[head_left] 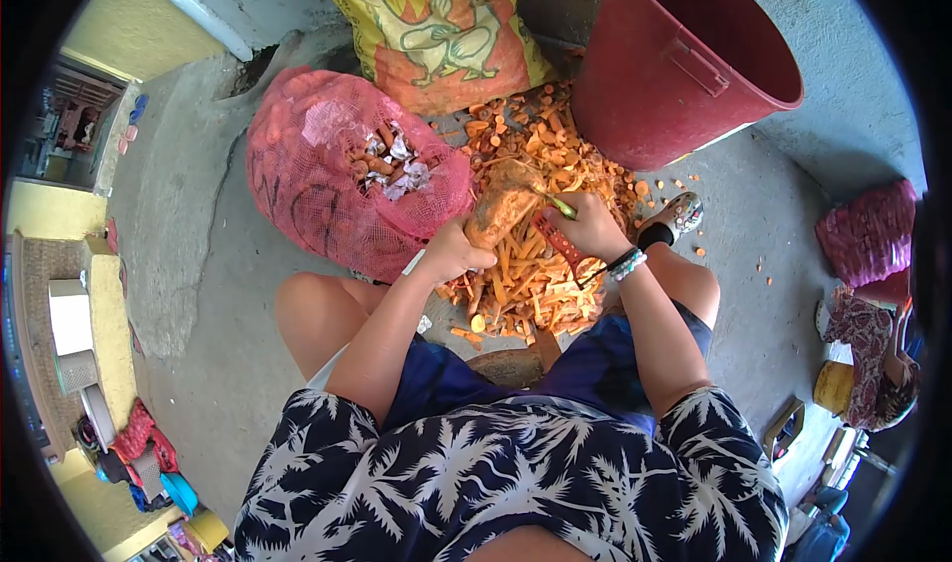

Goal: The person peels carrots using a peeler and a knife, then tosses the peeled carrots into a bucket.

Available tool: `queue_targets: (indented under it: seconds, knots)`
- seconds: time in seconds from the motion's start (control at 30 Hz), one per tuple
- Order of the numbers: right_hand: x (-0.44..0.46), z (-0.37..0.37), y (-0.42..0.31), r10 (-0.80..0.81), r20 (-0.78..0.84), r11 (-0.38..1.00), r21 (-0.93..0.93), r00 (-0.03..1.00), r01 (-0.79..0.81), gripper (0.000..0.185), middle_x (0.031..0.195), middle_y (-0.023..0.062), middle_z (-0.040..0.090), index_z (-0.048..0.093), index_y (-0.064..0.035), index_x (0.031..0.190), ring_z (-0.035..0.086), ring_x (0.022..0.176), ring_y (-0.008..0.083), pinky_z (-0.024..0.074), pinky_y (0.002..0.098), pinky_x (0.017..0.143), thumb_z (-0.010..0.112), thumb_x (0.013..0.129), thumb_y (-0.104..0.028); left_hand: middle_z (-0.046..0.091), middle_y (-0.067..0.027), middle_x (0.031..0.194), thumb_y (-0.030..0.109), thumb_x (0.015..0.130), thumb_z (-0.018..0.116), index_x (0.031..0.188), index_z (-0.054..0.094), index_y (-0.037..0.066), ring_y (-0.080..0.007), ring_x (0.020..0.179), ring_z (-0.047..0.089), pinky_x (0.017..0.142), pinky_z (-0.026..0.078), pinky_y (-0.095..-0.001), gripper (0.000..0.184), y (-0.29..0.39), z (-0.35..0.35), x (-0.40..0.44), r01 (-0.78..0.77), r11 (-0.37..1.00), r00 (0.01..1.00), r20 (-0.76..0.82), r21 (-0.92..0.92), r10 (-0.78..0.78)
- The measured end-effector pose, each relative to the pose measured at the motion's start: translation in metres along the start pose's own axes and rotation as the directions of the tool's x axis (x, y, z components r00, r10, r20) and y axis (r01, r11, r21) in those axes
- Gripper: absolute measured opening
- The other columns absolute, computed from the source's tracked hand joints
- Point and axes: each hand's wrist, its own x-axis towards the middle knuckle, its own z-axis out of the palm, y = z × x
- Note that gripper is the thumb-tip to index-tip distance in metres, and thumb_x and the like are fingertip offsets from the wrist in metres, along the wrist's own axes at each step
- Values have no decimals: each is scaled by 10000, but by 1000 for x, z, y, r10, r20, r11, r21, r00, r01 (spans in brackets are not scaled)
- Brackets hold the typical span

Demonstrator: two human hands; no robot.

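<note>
My left hand is wrapped around the lower end of a thick carrot with a rough, orange-brown skin. My right hand is closed on a slim green-handled tool, whose tip reaches the carrot's right side. Whether its blade is a peeler or a knife I cannot tell. Just under the right hand is a red strip with holes, partly hidden by the fingers. Beneath both hands spreads a pile of orange peelings and cut pieces on the floor.
A pink mesh sack of carrots lies at left. Behind the pile stand a yellow-orange sack with printed birds and a tall red bin. My patterned clog is right of the pile. A purple bundle sits far right.
</note>
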Motion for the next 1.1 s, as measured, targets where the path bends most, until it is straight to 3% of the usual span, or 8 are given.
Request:
queue_targets:
  seconds: [0.17,0.23,0.43,0.47,0.57,0.7,0.87,1.1]
  knots:
    - [10,8,15,-61,-6,997,-38,998,60,265,676,212,590,624,4,847,580,641,351,452,413,616,584,803,-255,570,-25,809,64,593,682,1000,531,0,-145,658,540,633,457,-307,438,4,5,-8,-57,992,998,34,116,54]
    - [10,9,14,-21,-20,999,-47,1000,20,261,675,215,590,627,-1,849,583,648,357,456,416,619,586,799,-254,592,-75,769,128,573,694,936,551,-14,-155,696,561,656,457,-314,415,16,6,-10,14,880,977,-195,474,90]
    - [14,9,12,-64,64,992,-108,996,70,258,698,211,597,626,-13,822,591,693,362,462,421,644,590,789,-266,584,-67,772,103,596,672,970,526,-18,-152,666,557,637,462,-312,419,15,6,-24,94,984,995,15,149,-97]
    - [14,11,15,-61,56,992,-106,997,67,258,698,211,597,626,-13,822,591,693,362,462,421,644,590,789,-266,597,-99,697,143,567,669,938,532,-44,-226,595,605,582,474,-320,437,17,7,-23,-113,923,983,-94,368,158]
    - [11,20,20,37,134,992,-121,990,-21,233,704,212,597,615,0,800,589,689,358,456,422,632,588,783,-231,601,-114,729,149,565,672,971,534,-34,-218,603,595,597,473,-319,466,30,1,-23,41,799,979,-182,600,86]
    - [14,18,11,29,105,997,-74,994,-21,207,724,217,601,617,5,801,590,699,360,462,416,642,590,763,-197,609,-148,763,162,558,680,990,542,-24,-238,712,610,680,475,-339,490,16,5,-28,-25,956,999,-35,291,37]
    - [13,19,13,34,45,995,-91,998,-30,191,739,224,602,611,13,817,585,700,367,456,409,633,601,730,-157,578,-60,806,89,591,670,1064,512,-18,-153,723,558,674,454,-295,510,38,5,-28,28,868,999,-46,496,-5]
    - [18,13,17,-278,66,958,92,958,271,207,717,215,589,598,9,848,571,685,367,449,407,616,607,699,-135,555,-53,703,32,606,669,1017,518,15,-140,564,544,507,439,-258,439,28,-8,-29,192,972,910,396,-136,-124]
